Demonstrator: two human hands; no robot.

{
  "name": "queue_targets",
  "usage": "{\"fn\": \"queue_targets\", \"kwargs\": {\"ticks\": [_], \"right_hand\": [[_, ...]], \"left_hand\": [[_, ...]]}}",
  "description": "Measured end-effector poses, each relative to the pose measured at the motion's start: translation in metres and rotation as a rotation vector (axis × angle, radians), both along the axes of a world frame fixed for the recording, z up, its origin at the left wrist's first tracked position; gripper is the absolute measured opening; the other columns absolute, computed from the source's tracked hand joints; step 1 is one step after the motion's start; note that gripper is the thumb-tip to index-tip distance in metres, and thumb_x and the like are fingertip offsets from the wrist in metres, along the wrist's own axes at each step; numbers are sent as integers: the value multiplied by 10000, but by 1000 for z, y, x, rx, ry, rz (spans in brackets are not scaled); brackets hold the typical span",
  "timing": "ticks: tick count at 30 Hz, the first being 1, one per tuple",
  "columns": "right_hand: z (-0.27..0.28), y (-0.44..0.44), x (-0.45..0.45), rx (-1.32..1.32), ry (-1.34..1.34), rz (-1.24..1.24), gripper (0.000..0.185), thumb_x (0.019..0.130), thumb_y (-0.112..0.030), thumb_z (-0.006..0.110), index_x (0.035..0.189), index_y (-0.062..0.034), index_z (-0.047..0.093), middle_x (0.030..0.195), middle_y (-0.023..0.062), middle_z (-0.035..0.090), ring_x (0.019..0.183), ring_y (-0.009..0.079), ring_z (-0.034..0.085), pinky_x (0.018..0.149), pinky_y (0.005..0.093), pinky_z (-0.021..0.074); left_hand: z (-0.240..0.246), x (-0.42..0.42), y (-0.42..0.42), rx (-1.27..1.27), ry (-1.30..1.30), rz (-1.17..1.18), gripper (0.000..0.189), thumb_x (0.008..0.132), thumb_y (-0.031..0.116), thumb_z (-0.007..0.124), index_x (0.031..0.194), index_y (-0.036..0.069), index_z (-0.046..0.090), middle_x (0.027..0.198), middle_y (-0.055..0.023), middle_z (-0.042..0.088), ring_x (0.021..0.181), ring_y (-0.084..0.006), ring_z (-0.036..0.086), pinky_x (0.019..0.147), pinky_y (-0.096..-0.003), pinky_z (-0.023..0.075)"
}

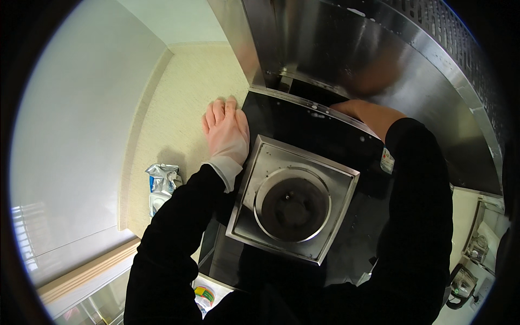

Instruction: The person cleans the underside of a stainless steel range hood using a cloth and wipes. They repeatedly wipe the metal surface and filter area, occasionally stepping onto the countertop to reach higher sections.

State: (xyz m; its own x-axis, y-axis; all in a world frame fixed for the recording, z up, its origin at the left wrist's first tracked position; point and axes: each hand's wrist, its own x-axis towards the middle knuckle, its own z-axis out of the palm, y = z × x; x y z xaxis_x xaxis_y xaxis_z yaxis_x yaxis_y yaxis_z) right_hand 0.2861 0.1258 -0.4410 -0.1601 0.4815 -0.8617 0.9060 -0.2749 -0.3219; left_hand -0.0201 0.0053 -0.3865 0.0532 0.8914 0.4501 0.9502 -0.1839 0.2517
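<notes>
My left hand (pixel 227 128), in a thin translucent glove, rests palm down on the beige countertop (pixel 187 81) beside the black glass panel (pixel 280 113). Bare at the wrist, my right hand (pixel 351 109) reaches over the panel's metal edge into a dark gap below the stainless steel range hood (pixel 357 61); its fingers are hidden, so what they touch cannot be told. Between my arms a square stainless steel tray (pixel 248 215) with a round, dark-bottomed opening (pixel 294 209) lies tilted on the black surface. White suds or drops dot the panel's edge.
A crumpled silver foil packet (pixel 164 178) lies on the counter near my left forearm. By my right sleeve is a small labelled packet (pixel 387 160). A glass kettle (pixel 462 282) stands at the lower right. The hood's perforated metal part (pixel 430 24) curves along the upper right.
</notes>
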Motion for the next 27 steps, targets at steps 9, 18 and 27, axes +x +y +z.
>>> {"fn": "queue_targets", "kwargs": {"ticks": [9,18,27], "right_hand": [[61,-28,5,71,-35,-76,385,931,-306,510,1241,-92,589,1274,130,559,1133,266,539,871,463,450],[56,-26,19,-48,432,-350,189,875,-151,586,1005,-64,691,910,56,658,809,161,605,690,340,493],[67,-42,99,16,261,-99,173,824,-41,607,972,-10,691,841,39,653,746,145,610,680,318,506]], "left_hand": [[-4,-1,0,-11,-14,16,318,921,197,426,1183,43,518,1196,-148,487,1184,-310,409,1025,-419,282],[-3,0,-1,-60,-7,48,326,935,215,438,1226,86,510,1250,-131,490,1214,-303,417,1048,-406,272],[0,1,-1,-53,17,29,329,922,204,425,1202,49,502,1223,-143,481,1192,-295,411,1036,-415,271]]}}
